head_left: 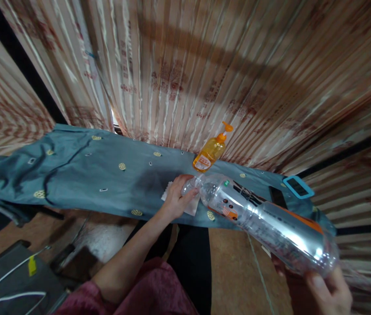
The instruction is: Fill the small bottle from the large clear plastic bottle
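The right hand (327, 293) clasps the base of a large clear plastic bottle (264, 221) with an orange-and-white label, fingers wrapped around its wide end at the lower right edge of view. The bottle lies tilted, its neck pointing up-left. There the left hand (180, 197) closes its fingers around the bottle's mouth, pressing a small white cloth (190, 205) beneath it. Both rest over a blue-grey fabric (100, 175) with yellow round motifs, spread along a narrow board. Just behind the bottle's neck stands an orange pump dispenser bottle (212, 151). A blue-framed flat device (298, 187) lies farther right, before a striped curtain (205, 65).
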`<state>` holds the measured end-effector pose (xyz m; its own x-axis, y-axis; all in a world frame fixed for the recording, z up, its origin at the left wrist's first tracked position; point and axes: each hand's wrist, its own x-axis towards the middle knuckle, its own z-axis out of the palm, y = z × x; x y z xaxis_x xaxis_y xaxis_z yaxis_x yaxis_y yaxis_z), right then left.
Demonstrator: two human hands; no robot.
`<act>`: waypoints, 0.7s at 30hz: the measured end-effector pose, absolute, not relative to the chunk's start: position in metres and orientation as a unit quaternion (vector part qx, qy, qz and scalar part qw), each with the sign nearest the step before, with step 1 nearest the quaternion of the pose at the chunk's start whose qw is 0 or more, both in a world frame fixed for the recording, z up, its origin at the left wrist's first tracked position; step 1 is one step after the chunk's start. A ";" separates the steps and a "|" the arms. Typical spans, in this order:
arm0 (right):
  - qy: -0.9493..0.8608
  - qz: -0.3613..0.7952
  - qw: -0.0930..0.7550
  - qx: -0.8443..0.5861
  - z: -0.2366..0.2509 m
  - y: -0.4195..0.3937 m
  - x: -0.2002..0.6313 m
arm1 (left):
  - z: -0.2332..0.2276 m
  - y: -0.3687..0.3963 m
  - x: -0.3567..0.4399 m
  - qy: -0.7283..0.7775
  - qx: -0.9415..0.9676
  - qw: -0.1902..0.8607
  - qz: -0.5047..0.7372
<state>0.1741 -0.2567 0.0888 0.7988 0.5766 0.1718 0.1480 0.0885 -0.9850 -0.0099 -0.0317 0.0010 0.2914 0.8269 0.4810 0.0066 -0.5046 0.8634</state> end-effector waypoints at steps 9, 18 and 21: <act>-0.302 0.168 0.686 -0.640 0.087 -0.258 0.175 | -0.001 -0.031 -0.009 0.305 0.694 0.396 0.518; -0.302 0.177 0.691 -0.633 0.089 -0.256 0.173 | 0.002 -0.031 -0.008 0.310 0.695 0.396 0.514; -0.304 0.173 0.693 -0.631 0.090 -0.255 0.172 | 0.002 -0.031 -0.009 0.306 0.695 0.395 0.517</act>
<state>0.1719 -0.2549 0.0903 0.7548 0.6236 0.2035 0.1443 0.1448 -0.9789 -0.0089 -0.0314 0.0021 0.2783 0.8338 0.4767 0.0159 -0.5003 0.8657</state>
